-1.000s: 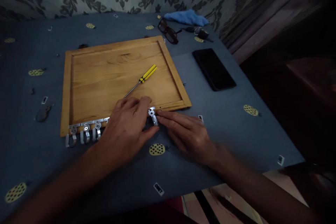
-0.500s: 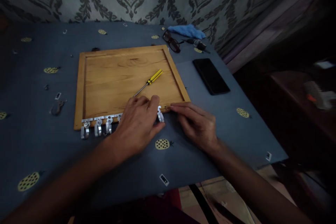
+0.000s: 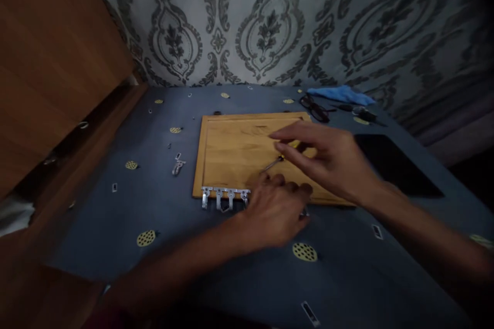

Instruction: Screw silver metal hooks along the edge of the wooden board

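Observation:
A framed wooden board [image 3: 231,149] lies on the table, with a metal hook rail [image 3: 231,193] along its near edge. My left hand [image 3: 276,208] rests over the right part of this rail, its fingers curled down onto the rail and board edge. It hides several of the hooks. Above the board's right side, my right hand [image 3: 328,157] has its thumb and index finger apart, with nothing seen between the tips. Beneath it lies a screwdriver [image 3: 273,164], its shaft on the board and its yellow handle partly covered by my fingers.
A loose metal hook [image 3: 178,166] and a small screw [image 3: 169,145] lie left of the board. To the right are a black phone [image 3: 397,164], glasses [image 3: 318,111], keys [image 3: 365,113] and a blue cloth [image 3: 341,94]. A wooden cabinet [image 3: 57,46] stands at left.
My right hand has left the board's near edge and moved up over the screwdriver, its fingers parting. My left hand stays on the rail. The view has swung left, bringing in the cabinet.

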### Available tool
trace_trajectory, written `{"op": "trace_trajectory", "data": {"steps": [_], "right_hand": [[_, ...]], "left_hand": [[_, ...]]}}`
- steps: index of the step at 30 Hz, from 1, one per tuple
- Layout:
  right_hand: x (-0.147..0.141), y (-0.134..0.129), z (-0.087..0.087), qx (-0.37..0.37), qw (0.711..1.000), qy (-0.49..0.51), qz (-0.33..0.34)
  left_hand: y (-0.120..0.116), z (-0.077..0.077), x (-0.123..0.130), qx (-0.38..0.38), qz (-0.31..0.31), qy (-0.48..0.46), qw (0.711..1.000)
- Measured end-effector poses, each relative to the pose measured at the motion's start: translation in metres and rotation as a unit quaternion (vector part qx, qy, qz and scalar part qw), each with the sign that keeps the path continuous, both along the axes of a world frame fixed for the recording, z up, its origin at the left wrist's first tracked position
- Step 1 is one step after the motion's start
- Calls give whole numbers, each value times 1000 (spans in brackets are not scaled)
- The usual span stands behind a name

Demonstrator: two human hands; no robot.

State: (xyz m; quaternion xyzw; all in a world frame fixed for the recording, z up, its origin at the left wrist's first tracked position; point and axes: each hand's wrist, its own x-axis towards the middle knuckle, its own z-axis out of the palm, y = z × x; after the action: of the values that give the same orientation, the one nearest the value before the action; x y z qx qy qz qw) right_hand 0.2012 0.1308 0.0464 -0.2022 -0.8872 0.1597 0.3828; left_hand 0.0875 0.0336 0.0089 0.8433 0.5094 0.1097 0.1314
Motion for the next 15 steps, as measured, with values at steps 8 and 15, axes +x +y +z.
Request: {"op": "trace_trajectory", "data": {"steps": [8, 15], "right_hand": [[-146, 21, -11, -12, 953, -280, 116], [-232, 25, -37, 15, 932, -331, 148]], "left_hand": [[-1, -2, 0, -5, 6, -22, 1000], [-2, 0, -2, 4, 5, -27, 1000]]}}
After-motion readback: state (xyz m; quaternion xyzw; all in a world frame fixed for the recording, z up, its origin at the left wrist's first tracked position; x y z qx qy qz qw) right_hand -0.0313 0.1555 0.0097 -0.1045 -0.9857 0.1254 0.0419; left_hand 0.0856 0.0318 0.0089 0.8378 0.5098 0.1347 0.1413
